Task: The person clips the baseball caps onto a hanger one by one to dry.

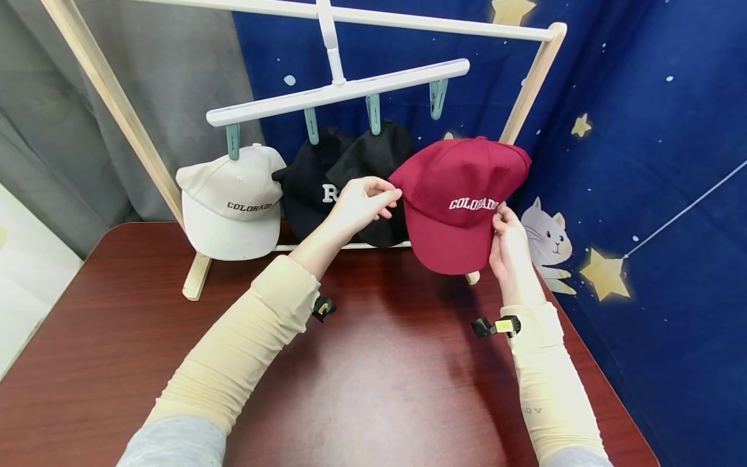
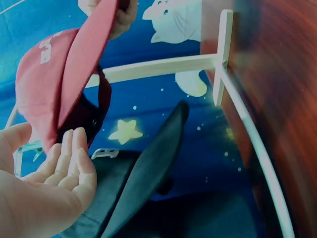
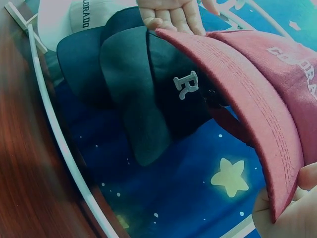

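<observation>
A red baseball cap [image 1: 461,172] with white COLORADO lettering is held in front of the rack's right side, brim down. My right hand [image 1: 509,250] grips the right edge of its brim; in the right wrist view the thumb [image 3: 309,176] lies on one face of the brim. At the cap's left edge, my left hand [image 1: 364,202] pinches the fabric between thumb and forefinger, its other fingers loosely bent. Above the cap, a teal clip [image 1: 438,99] hangs apart from it. Behind the left hand are a black cap [image 1: 380,152] and a dark cap with a white R [image 1: 309,175].
A white cap [image 1: 230,188] hangs from the left clip [image 1: 233,141]. The white clip bar [image 1: 280,104] tilts, its right end higher, under a wooden-legged rack [image 1: 533,81] on the brown table [image 1: 373,389]. A star-patterned blue curtain [image 1: 671,194] stands behind and at right.
</observation>
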{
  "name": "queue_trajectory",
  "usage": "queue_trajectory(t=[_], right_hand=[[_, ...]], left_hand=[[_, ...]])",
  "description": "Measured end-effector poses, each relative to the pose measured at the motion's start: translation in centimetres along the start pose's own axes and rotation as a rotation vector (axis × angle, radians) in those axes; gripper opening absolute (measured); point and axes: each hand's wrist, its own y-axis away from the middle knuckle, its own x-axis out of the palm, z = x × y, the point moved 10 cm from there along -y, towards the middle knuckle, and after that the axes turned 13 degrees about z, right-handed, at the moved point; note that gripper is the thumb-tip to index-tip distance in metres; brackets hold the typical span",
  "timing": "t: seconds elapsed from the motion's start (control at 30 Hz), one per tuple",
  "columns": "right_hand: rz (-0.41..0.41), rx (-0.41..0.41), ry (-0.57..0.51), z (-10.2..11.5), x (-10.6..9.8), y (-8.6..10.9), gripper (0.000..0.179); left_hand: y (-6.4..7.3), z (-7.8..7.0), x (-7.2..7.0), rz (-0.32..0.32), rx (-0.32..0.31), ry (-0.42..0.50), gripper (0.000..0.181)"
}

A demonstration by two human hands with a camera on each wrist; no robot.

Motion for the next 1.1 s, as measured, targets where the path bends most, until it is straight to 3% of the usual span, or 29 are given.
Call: queue_trajectory(t=[0.3,0.53,0.63,0.83,1.1], right_hand=[[-0.017,-0.017,-0.043,0.2,-0.2,0.0,0.028],[-0.029,-0.024,-0.068,0.4,-0.3,0.1,0.021],[-0.017,-0.025,-0.069,0.5,-0.3,0.1,0.02],[0.003,-0.029,-0.065,0.7,0.0,-0.1,0.02],[0.006,-0.035,-0.071,0.5,0.0,-0.4,0.026]], left_hand=[[0.1,-2.2,-2.0,-0.117,-0.012,-0.213,0.022],[-0.3,-5.0,-3.2,-0.214,0.069,-0.304,0.02],[-0.6,-5.9,-3.5,-0.22,0.114,-0.27,0.019],[-1.9,-6.8,-3.8,-0.188,0.168,-0.114,0.021],[-4.0,-6.4,-3.1,-0.096,0.123,0.107,0.032]])
